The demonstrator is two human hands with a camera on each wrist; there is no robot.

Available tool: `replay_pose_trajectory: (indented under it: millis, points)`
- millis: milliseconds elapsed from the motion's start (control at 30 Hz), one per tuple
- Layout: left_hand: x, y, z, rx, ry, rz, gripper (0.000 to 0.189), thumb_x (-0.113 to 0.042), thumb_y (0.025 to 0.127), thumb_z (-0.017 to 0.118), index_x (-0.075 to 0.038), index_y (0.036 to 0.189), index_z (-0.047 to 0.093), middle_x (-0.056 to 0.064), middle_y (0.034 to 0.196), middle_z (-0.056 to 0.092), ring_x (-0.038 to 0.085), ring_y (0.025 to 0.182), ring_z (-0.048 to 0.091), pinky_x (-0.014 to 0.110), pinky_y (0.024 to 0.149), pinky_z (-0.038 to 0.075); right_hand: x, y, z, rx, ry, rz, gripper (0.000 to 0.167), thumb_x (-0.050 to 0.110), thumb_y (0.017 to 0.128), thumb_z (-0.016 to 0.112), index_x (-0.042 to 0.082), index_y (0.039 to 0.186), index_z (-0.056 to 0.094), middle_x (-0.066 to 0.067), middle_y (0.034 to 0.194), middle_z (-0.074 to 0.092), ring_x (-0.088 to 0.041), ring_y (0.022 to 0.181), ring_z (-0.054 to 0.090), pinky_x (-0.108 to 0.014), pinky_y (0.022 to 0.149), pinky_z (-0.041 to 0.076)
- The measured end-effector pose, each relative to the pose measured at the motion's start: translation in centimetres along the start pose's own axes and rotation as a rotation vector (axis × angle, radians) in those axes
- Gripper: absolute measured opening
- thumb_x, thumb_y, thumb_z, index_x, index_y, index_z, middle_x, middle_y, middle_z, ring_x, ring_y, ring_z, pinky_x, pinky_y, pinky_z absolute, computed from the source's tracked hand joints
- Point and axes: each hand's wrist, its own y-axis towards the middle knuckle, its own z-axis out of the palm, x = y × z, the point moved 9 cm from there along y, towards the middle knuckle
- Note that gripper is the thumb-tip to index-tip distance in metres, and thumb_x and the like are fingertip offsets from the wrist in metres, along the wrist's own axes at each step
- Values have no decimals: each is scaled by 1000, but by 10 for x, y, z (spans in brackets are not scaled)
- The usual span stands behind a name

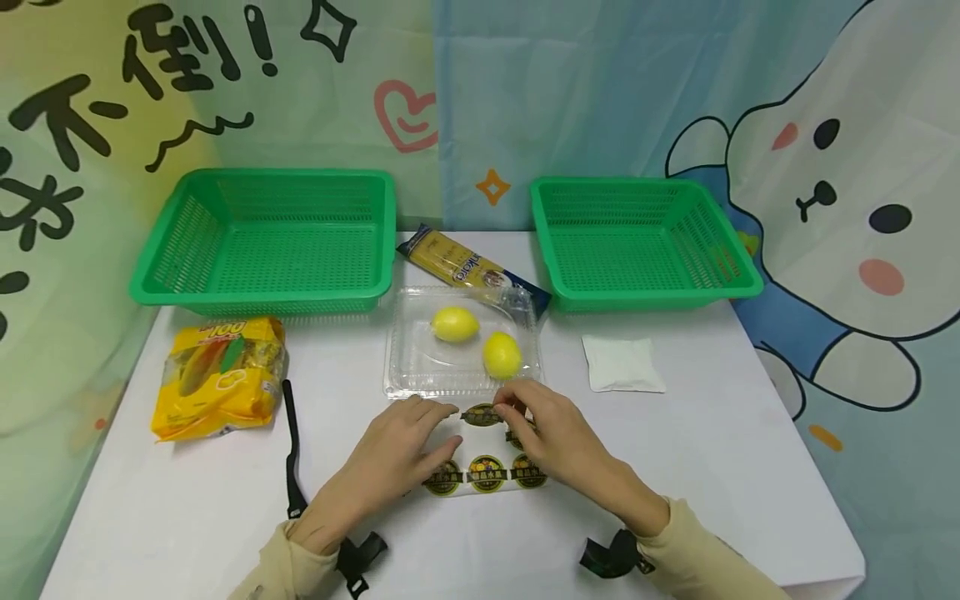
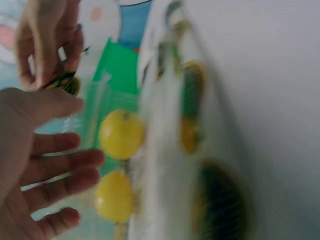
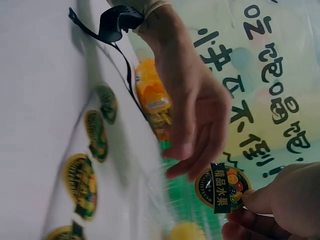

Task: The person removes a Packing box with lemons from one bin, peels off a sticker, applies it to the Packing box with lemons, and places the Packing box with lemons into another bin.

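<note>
A clear sheet of oval fruit stickers [image 1: 487, 473] lies on the white table in front of me. My right hand [image 1: 516, 407] pinches one sticker [image 1: 480, 414] lifted off the sheet; the right wrist view shows this sticker [image 3: 222, 187] held between thumb and fingertip. My left hand [image 1: 429, 425] rests flat on the sheet's left part, fingers straight. Just beyond the hands, a clear plastic tray [image 1: 420, 375] holds two lemons [image 1: 455, 324] [image 1: 502, 355]. The left wrist view shows the lemons [image 2: 120, 134] and the blurred sheet [image 2: 200, 150].
Two green baskets stand at the back, one left [image 1: 262, 293] and one right [image 1: 645, 297]. A pasta pack [image 1: 457, 262] lies between them. A yellow snack bag [image 1: 221, 375] and a black strap [image 1: 291, 450] are at left, a white sachet [image 1: 621, 363] at right.
</note>
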Motion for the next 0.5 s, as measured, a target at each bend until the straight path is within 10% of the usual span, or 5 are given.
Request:
replay_pose_trajectory:
  millis: [267,500]
  points:
    - [10,15,-27,-133,-312,-93,16,-15,94,79,-12,109,76,-4,91,76,8,77,65,25,63,53,16,13,-15,-66,-53,-70,6,10,101,69,11,107,69,2,98,67,-5,75,53,-26,65,52]
    - [16,19,-31,-188,-384,-177,3,-14,97,75,-14,98,78,-8,84,73,2,75,62,26,62,47,24,20,-19,-113,-92,-99,6,11,101,70,11,107,70,2,98,68,-7,76,54,-24,65,51]
